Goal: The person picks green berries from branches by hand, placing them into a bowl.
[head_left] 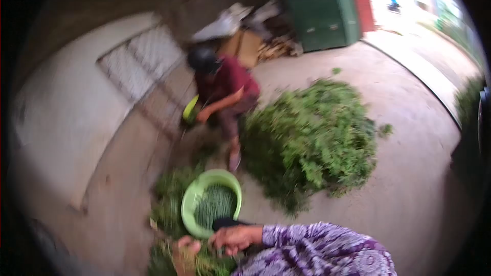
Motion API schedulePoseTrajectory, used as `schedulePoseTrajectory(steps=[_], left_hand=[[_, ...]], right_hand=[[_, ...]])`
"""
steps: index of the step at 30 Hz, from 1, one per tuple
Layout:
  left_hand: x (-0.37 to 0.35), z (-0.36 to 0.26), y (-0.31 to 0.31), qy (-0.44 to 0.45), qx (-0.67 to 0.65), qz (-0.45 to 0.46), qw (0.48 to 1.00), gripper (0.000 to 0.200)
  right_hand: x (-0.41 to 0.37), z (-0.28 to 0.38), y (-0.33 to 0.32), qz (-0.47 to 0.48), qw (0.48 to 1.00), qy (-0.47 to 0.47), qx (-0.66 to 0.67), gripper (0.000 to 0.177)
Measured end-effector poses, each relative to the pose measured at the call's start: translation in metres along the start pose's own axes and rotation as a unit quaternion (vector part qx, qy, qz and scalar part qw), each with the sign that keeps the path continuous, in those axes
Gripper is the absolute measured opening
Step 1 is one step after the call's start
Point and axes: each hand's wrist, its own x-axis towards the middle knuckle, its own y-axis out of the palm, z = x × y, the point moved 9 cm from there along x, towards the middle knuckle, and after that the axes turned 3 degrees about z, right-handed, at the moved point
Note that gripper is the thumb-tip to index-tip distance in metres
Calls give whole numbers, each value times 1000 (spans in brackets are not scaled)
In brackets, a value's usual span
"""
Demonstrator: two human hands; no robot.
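At the bottom of the head view, my left hand is closed around leafy green stems, which spread below and beside it. Just to its right, my right hand has its fingers curled together beside the stems. Whatever lies in those fingers is too small and blurred to make out. A light green plastic basin stands on the floor just beyond both hands. Many small, thin green pieces fill part of it. A purple patterned sleeve covers my right arm.
A large heap of leafy branches lies right of centre. Another person bends over a yellow-green container. More cut greenery lies left of the basin. Cardboard and sacks are piled beside a green metal door.
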Motion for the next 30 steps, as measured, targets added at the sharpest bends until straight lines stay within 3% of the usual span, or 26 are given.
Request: schedulePoseTrajectory(steps=[1,2,3,4,5,6,7,8,9,11,12,14,15,16,17,18,19,20,21,22,23,24,25,27,30], left_hand=[[6,19,-5,-109,88,9,990,38],[-4,15,-13,-36,-79,-48,995,42],[-12,2,-17,-66,-152,-83,983,46],[-16,7,-26,-124,-202,-133,962,48],[-17,0,-33,-108,-296,-164,935,46],[-16,20,-43,-112,-337,-194,914,43],[-15,36,-49,-146,-360,-191,901,42],[-13,52,-52,-136,-385,-177,895,40],[-20,52,-53,-58,-396,-164,902,41],[-29,32,-56,222,-319,-117,914,43],[-30,34,-56,215,-315,-126,916,43],[-12,62,-48,-82,-443,-189,873,39],[-6,64,-51,-88,-441,-198,871,39],[-2,71,-56,-128,-397,-219,882,38],[0,78,-62,-168,-350,-237,890,39],[0,90,-71,-174,-391,-293,855,24],[-1,100,-78,-179,-389,-298,853,24],[2,106,-85,-137,-462,-275,832,21],[6,113,-89,-93,-531,-252,803,18],[9,111,-95,-8,-534,-223,816,13],[7,124,-98,-15,-531,-232,815,13],[10,134,-99,-4,-581,-210,786,16],[12,144,-100,7,-629,-186,755,20],[12,160,-99,-9,-603,-157,782,27],[7,174,-80,-64,-639,-217,735,21]], right_hand=[[-9,5,-4,-67,997,43,-26,21],[-1,-6,-12,-39,998,52,-7,26],[9,-20,-20,-59,994,83,39,20],[8,-15,-26,-89,994,65,11,17],[18,-10,-33,-31,998,-32,32,12],[11,-7,-33,-111,979,43,166,9],[15,15,-35,-81,985,-16,151,11],[9,40,-36,-153,979,-44,125,12],[7,52,-47,-193,972,-87,97,11],[1,91,-58,-297,941,-162,10,12],[1,116,-61,-303,921,-221,-104,12],[21,155,-77,-324,851,-292,-294,14],[33,164,-85,-364,796,-307,-374,18],[49,175,-84,-377,663,-326,-558,26],[74,167,-104,-357,631,-323,-608,32],[92,150,-131,-368,568,-297,-673,32],[104,137,-146,-374,499,-271,-734,33],[103,140,-136,-367,504,-272,-733,33],[106,135,-143,-348,608,-186,-689,31],[109,117,-149,-322,699,-94,-631,30],[106,103,-147,-315,706,-89,-628,30],[110,76,-150,-252,832,-61,-490,28],[112,48,-144,-183,925,-32,-332,27],[105,23,-114,-131,965,-9,-227,28],[101,18,-47,9,963,-8,-268,48]])
